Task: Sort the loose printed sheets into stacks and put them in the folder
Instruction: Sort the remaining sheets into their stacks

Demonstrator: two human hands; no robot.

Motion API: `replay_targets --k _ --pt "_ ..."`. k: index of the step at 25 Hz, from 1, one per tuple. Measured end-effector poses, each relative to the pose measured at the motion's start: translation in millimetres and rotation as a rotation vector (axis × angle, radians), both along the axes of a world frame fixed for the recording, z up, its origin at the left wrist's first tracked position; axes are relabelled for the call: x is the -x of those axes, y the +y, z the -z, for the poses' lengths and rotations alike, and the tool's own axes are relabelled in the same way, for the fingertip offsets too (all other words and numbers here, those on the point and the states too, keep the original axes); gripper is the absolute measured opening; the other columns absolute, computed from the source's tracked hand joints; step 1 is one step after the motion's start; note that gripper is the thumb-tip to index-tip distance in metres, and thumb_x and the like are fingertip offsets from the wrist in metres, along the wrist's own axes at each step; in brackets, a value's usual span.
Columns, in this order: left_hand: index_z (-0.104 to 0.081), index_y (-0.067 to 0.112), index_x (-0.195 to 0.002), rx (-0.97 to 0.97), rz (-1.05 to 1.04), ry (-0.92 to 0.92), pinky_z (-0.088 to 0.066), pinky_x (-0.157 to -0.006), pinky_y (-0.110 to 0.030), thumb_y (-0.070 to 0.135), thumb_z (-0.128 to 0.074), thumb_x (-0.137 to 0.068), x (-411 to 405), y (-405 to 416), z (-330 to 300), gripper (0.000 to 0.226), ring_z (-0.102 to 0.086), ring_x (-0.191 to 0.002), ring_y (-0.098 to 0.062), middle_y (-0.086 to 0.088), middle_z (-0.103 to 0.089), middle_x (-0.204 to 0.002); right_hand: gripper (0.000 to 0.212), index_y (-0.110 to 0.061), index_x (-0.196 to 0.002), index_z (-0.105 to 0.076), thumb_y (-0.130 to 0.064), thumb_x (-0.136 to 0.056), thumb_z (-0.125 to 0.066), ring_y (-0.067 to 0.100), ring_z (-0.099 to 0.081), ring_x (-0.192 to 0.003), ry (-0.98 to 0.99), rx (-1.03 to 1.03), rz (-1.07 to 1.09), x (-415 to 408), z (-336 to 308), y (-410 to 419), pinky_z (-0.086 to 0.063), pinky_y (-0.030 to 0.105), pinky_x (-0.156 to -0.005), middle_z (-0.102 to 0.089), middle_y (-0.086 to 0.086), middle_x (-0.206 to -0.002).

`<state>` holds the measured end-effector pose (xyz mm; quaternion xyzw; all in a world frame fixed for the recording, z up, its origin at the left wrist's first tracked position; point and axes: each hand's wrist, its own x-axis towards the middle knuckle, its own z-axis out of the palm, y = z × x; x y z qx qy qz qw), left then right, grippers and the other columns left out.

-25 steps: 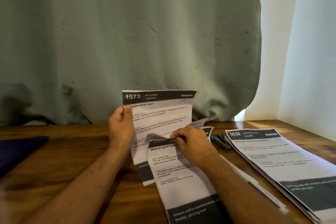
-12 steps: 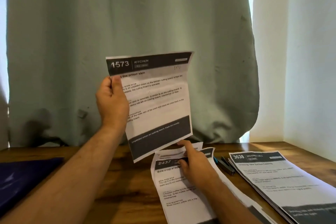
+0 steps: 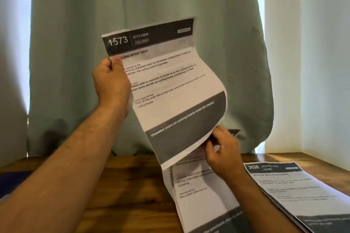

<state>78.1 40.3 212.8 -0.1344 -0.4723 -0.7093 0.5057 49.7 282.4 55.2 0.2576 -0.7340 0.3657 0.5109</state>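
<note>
From the head camera, the left hand [image 3: 110,81] is raised in front of a pale green curtain [image 3: 75,53] and pinches the left edge of a printed sheet headed "1573 KITCHEN" [image 3: 166,81], thumb on the printed face and fingers curled behind; the sheet hangs tilted and bowed, its dark footer band swinging down toward the right. Below it the right hand [image 3: 220,152] has fingers curled round the top of a second sheet about brewing instant coffee [image 3: 197,191], lifting its upper end off the wooden table [image 3: 132,185] while its lower end lies toward the camera over more loose sheets. To the right, apart from both hands, a stack of sheets headed "3638" [image 3: 295,191] lies flat on the table. A dark blue folder [image 3: 11,181] shows at the left edge, mostly hidden by the left forearm
</note>
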Motion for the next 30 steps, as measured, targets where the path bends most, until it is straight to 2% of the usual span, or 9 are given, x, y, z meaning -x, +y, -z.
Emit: replay_targets --k 3,5,8,9,12,15,19,22,30 --pt "-0.063 0.022 -0.083 0.009 -0.054 -0.173 -0.062 -0.08 -0.046 0.028 -0.047 -0.105 12.3 -6.5 20.7 0.028 -0.075 -0.09 -0.026 -0.004 -0.076 -0.095 0.032 -0.033 -0.101 -0.063 -0.011 -0.078 -0.063 0.0 -0.064 -0.082 0.066 0.041 -0.053 -9.9 -11.7 6.7 -0.049 0.006 -0.069 -0.065 -0.016 -0.09" --pt "-0.063 0.021 -0.087 -0.019 -0.038 -0.277 -0.063 -0.072 -0.041 0.03 -0.045 -0.106 24.2 -13.7 44.0 0.028 -0.075 -0.086 -0.022 -0.001 -0.075 -0.095 0.04 -0.041 -0.104 -0.059 -0.008 -0.082 -0.06 0.004 -0.066 -0.09 0.059 0.074 -0.11 -13.7 -11.0 10.7 -0.052 0.011 -0.073 -0.067 -0.013 -0.097" --pt "-0.063 0.018 -0.095 0.013 -0.06 -0.454 -0.053 -0.049 -0.024 0.033 -0.043 -0.107 43.5 -22.2 85.8 0.028 -0.071 -0.072 -0.015 0.002 -0.072 -0.088 0.022 -0.029 -0.102 -0.061 -0.015 -0.085 -0.057 0.011 -0.067 -0.087 0.055 0.133 -0.084 -12.3 -8.6 16.9 -0.056 0.017 -0.072 -0.068 -0.005 -0.093" --pt "-0.063 0.018 -0.096 0.027 -0.061 -0.511 -0.054 -0.05 -0.027 0.033 -0.043 -0.107 50.2 -24.9 100.7 0.028 -0.07 -0.071 -0.016 0.001 -0.072 -0.089 0.015 -0.025 -0.098 -0.062 -0.018 -0.086 -0.056 0.013 -0.066 -0.085 0.049 0.137 -0.068 -10.7 -8.8 18.7 -0.057 0.02 -0.071 -0.067 -0.001 -0.09" --pt "-0.064 0.016 -0.101 0.008 -0.007 -0.671 -0.059 -0.073 -0.041 0.03 -0.047 -0.106 68.9 -34.5 140.7 0.023 -0.07 -0.083 -0.029 -0.01 -0.072 -0.099 0.01 -0.018 -0.089 -0.064 -0.022 -0.089 -0.056 0.021 -0.065 -0.081 0.028 0.167 -0.067 -7.9 -11.5 20.7 -0.059 0.038 -0.071 -0.067 0.003 -0.086" --pt "-0.063 0.014 -0.104 -0.023 0.027 -0.796 -0.051 -0.062 -0.033 0.023 -0.049 -0.106 80.6 -44.8 177.6 0.017 -0.065 -0.075 -0.025 -0.011 -0.07 -0.098 0.017 -0.016 -0.086 -0.065 -0.029 -0.09 -0.055 0.026 -0.066 -0.079 -0.017 0.217 -0.078 -5.1 -18.1 19.4 -0.057 0.049 -0.071 -0.068 0.004 -0.083" --pt "-0.062 0.014 -0.101 0.06 0.067 -0.865 -0.049 -0.053 -0.03 0.019 -0.048 -0.106 89.8 -46.4 215.7 0.016 -0.068 -0.071 -0.024 -0.012 -0.072 -0.096 0.023 -0.012 -0.084 -0.066 -0.033 -0.089 -0.057 0.022 -0.066 -0.074 -0.066 0.182 -0.058 -1.1 -26.8 10.6 -0.057 0.043 -0.066 -0.067 0.002 -0.078" --pt "-0.061 0.013 -0.105 -0.02 0.207 -0.847 -0.059 -0.055 -0.037 0.012 -0.047 -0.105 93.8 -40.8 219.2 0.014 -0.075 -0.075 -0.029 -0.011 -0.075 -0.094 0.017 -0.016 -0.085 -0.068 -0.031 -0.091 -0.064 0.012 -0.064 -0.078 -0.171 0.004 0.112 11.2 -38.5 -1.3 -0.052 0.03 -0.07 -0.067 -0.007 -0.079" --pt "-0.063 0.013 -0.101 -0.022 0.392 -0.831 -0.064 -0.066 -0.045 0.014 -0.046 -0.104 93.7 -23.0 218.8 0.017 -0.077 -0.068 -0.026 -0.006 -0.078 -0.077 0.019 -0.017 -0.093 -0.072 -0.033 -0.092 -0.063 0.02 -0.065 -0.081 -0.301 -0.244 0.264 49.8 -58.1 -63.0 -0.055 0.037 -0.082 -0.072 0.004 -0.088"
